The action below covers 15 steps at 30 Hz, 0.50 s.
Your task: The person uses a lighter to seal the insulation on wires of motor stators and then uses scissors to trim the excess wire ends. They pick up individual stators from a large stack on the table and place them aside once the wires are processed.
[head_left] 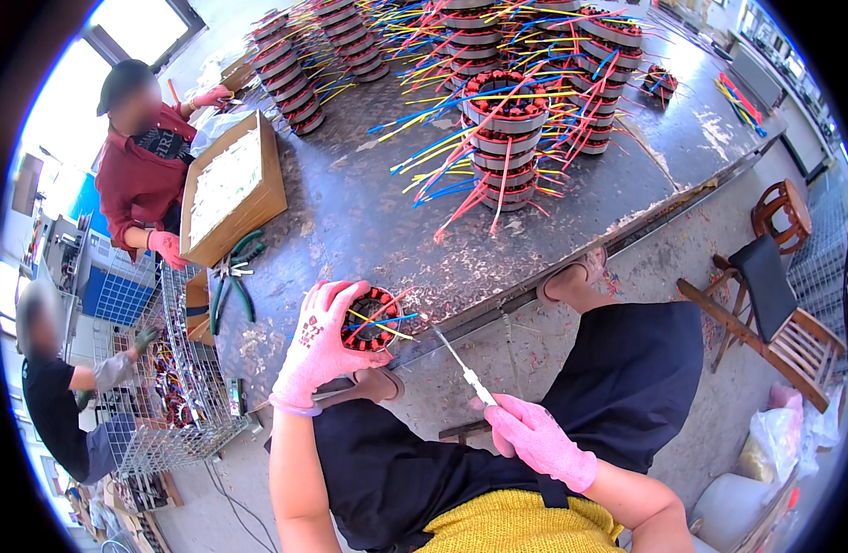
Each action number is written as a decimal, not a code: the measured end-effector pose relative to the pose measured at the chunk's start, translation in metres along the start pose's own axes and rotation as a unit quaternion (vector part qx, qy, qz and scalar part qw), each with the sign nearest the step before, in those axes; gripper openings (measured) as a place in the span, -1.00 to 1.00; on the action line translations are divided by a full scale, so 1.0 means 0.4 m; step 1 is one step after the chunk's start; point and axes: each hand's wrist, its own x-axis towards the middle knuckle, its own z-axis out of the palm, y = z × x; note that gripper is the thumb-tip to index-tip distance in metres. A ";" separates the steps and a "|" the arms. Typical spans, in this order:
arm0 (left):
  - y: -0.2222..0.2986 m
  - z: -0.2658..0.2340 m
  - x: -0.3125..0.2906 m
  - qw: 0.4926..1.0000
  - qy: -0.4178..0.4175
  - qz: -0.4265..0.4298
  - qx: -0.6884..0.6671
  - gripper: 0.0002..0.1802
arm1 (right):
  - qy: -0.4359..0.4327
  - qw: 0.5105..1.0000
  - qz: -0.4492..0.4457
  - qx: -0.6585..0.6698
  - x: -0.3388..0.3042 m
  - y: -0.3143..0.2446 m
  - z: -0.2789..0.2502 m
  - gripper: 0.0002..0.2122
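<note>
A dark, worn, flat-topped table (pixel 345 217) is carrying tall stacks of grey metal rings (pixel 507 166) bristling with red, blue and yellow wires, standing toward its far edge. Along its near edge, the pink-gloved left hand (pixel 321 336) is curling firmly around one short grey ring with red-and-black toothed windings (pixel 359 339). This ring is showing its open centre, with thin coloured leads (pixel 378 323) crossing it and sticking out rightward. Beyond the near edge, the pink-gloved right hand (pixel 539 441) is closing around a slim white-handled tool with a thin shaft (pixel 472 376), its bright tip pointing near the lead ends; contact is unclear. The person is apparently treating these ends, which seems to be calling for a steady ring and careful tip alignment.
</note>
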 end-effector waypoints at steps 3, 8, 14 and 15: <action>0.000 0.002 0.001 1.000 -0.001 0.002 0.005 0.04 | 0.005 1.000 0.001 -0.009 0.003 0.004 -0.003 -0.64; 0.002 0.004 0.003 1.000 0.001 0.001 0.006 0.04 | 0.004 1.000 -0.006 -0.012 0.002 0.005 -0.006 -0.65; 0.004 0.002 0.003 1.000 -0.001 -0.002 0.001 0.02 | 0.001 1.000 0.000 -0.010 -0.001 -0.004 -0.001 -0.63; 0.005 0.002 0.004 1.000 0.001 0.000 -0.002 0.01 | 0.002 1.000 -0.002 -0.016 0.000 -0.003 -0.002 -0.63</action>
